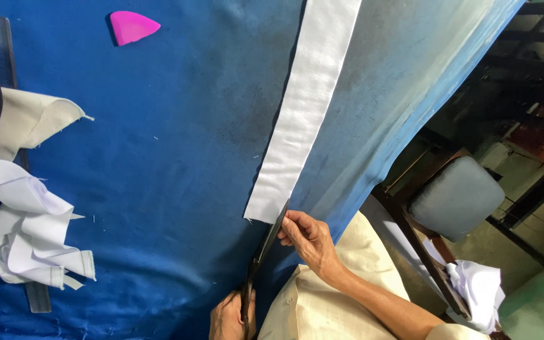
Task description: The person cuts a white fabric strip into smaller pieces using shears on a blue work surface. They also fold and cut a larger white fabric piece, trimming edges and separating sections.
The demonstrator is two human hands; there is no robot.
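The left hand (231, 318) is clamped on the handles of black scissors (264, 252) at the blue worktop's (158, 189) near edge. The right hand (306, 236) pinches the near end of a long white fabric strip (300, 119), which runs to the far edge.

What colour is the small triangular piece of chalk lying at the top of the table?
The chalk is bright pink, showing clearly in the head view against the blue table cover.
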